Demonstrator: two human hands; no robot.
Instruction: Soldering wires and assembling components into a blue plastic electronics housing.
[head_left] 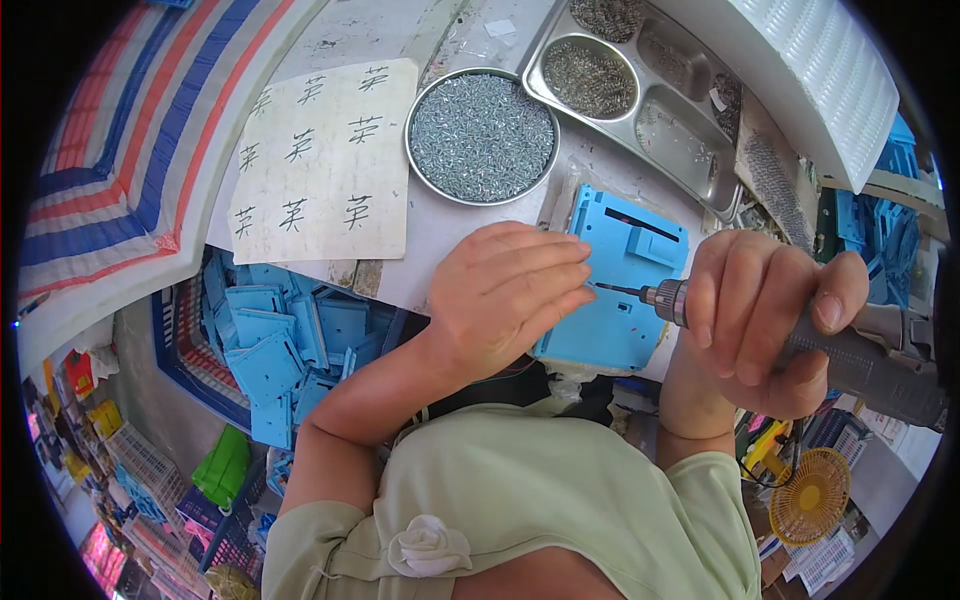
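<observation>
A light-blue plastic panel with a slot and small holes lies on the worktable in front of me. My left hand rests at its left side, fingers stretched out and reaching over the edge; the thumb is hidden. On the right, my right hand is wrapped round a grey electric screwdriver. Its thin bit points left, with the tip over the panel near my left fingertips. Whether the tip touches the panel I cannot tell. Beyond the panel, small silver screws fill a round metal dish.
A compartmented metal tray with small metal parts sits at the far right, beside white foam. Handwritten paper lies left of the dish. Below left, a dark-blue crate holds several blue panels. Striped cloth covers the left side.
</observation>
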